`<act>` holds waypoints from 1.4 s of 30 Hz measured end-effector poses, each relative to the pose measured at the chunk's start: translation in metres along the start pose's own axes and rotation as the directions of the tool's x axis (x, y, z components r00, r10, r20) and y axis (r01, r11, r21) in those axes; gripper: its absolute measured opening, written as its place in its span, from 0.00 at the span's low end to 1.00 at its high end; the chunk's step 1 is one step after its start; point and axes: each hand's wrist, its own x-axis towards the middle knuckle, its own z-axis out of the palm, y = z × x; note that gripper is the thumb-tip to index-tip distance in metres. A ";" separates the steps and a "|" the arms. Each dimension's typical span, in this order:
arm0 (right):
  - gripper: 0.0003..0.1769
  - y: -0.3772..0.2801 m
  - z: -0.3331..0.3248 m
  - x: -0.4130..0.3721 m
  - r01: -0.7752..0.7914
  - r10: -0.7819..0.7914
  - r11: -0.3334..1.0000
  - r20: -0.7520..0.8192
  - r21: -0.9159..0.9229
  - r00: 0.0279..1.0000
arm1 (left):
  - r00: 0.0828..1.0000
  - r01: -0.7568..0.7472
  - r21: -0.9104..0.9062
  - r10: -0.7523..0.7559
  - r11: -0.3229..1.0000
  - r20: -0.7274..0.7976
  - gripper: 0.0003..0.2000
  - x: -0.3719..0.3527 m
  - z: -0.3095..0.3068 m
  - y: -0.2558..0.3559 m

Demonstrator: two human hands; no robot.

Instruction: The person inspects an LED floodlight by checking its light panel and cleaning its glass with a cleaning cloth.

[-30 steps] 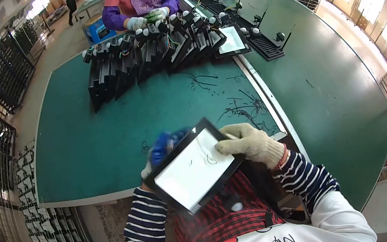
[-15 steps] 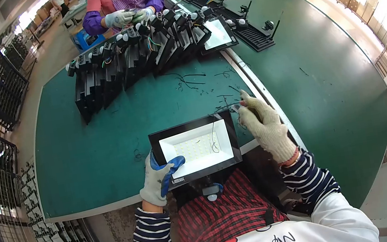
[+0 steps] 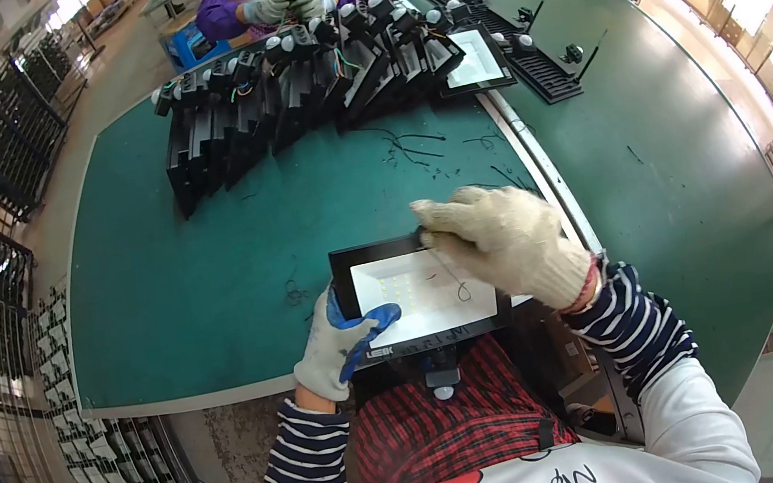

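My left hand (image 3: 327, 350), in a white glove with blue coating, grips the left side of a black-framed LED floodlight (image 3: 431, 317), its thumb over the glass. The floodlight lies tilted at the table's near edge, its white reflector facing up. From its lower edge hangs a small sensor (image 3: 443, 379) with a white dome. My right hand (image 3: 513, 240), in a cream knit glove, is closed in a pinch at the floodlight's upper edge and covers its upper right part. What lies between those fingertips is hidden. Below them, a thin dark strand (image 3: 462, 290) shows against the glass.
A row of black floodlights (image 3: 284, 106) with sensors stands across the green table (image 3: 173, 296). Dark wire scraps (image 3: 412, 146) lie near a metal rail (image 3: 546, 166). Across the table, a co-worker's gloved hands (image 3: 289, 6) are together. More black fixtures (image 3: 541, 70) lie right of the rail.
My right hand has moved left from beside the floodlight to above its upper edge. My left hand still grips the floodlight. The camera view has shifted slightly.
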 end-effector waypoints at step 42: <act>0.45 0.026 -0.002 -0.075 -0.188 0.262 -0.360 0.292 0.914 0.920 | 0.375 -0.569 0.554 0.408 -0.608 0.832 0.17 -0.033 0.016 0.052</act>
